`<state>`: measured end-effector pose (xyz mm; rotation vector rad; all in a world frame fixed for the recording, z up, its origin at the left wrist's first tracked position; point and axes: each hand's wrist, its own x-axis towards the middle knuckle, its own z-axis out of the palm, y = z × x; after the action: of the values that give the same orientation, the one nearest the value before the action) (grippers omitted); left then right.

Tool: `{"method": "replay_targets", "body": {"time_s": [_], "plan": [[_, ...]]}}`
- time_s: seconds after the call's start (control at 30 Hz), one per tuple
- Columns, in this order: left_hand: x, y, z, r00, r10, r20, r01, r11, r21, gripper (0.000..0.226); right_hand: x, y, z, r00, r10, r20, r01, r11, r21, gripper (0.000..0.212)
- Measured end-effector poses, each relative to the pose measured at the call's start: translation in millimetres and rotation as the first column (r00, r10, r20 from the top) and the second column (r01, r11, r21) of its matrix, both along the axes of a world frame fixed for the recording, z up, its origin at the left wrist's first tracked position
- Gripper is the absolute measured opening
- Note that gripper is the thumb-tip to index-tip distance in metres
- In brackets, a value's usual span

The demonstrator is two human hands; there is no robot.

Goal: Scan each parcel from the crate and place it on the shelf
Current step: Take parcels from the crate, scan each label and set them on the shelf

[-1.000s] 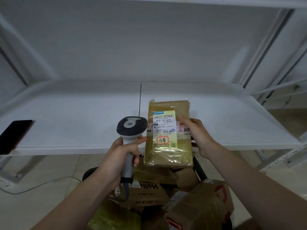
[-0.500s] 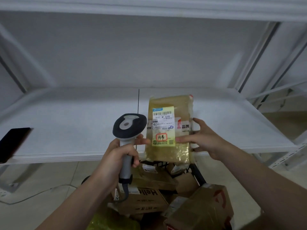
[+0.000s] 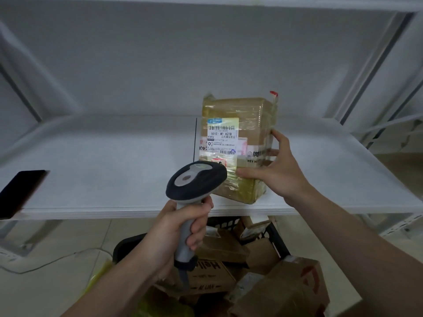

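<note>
**Q:** Where is the task's thing shown?

**A:** One tape-wrapped brown cardboard parcel [image 3: 238, 145] is seen at centre right, long axis upright and label turned to the viewer. It is held over the front of the single white metal shelf [image 3: 114, 179]; contact with it cannot be told.

**Q:** How are the hands engaged?

**A:** The parcel's right side is gripped by the right hand [image 3: 279, 170], the nearer one, with the thumb laid across its face. One grey-and-black barcode scanner [image 3: 196, 181] is clasped by the left hand [image 3: 180, 227], just below-left of the parcel. One black plastic crate [image 3: 277, 236] at lower centre holds several overlapping boxes, left uncounted.

Tape-wrapped brown parcel [image 3: 238, 143], label foremost, tilted at the front of the white shelf [image 3: 109, 179]; black crate [image 3: 128, 247] below.
</note>
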<state>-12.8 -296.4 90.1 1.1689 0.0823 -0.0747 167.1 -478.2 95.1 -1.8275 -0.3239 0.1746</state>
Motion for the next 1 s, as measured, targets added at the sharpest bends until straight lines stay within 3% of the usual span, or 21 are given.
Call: {"method": "replay_targets", "body": {"time_s": [0.87, 1.0], "plan": [[-9, 6, -1, 1.000, 0.009, 0.015, -0.009, 1.000, -0.005, 0.030, -15, 6, -12, 0.999, 0.005, -0.049, -0.006, 0.999, -0.032, 0.132], [-7, 6, 0, 0.999, 0.037, 0.010, -0.037, 0.999, -0.013, 0.031, -12, 5, -16, 0.982, -0.040, -0.185, 0.041, 0.999, 0.003, 0.127]]}}
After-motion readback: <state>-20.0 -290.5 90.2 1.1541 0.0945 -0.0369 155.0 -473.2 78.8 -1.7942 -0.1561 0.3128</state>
